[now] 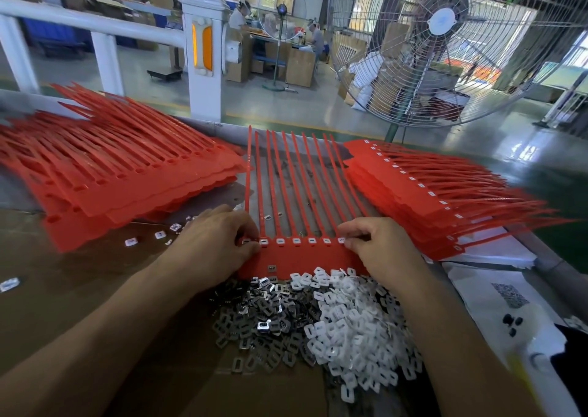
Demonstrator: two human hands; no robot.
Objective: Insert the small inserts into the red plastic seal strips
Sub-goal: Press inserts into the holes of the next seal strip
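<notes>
A red seal strip sheet [302, 257] lies flat in the middle of the table, its long tails pointing away from me. A row of white inserts [296, 241] sits in its sockets. My left hand [216, 241] pinches the sheet's left end at the first socket. My right hand [378, 244] pinches its right end, fingertips over the last socket. Just in front of the sheet lies a heap of metal inserts [261, 318] and a heap of white plastic inserts [353, 327]. One metal insert [272, 268] rests on the sheet.
A stack of red sheets with open sockets [105, 174] lies at the left, a stack with white inserts fitted [429, 200] at the right. Loose inserts [159, 234] are scattered left of my hand. White papers [496, 292] lie at the right. A large fan [445, 44] stands behind the table.
</notes>
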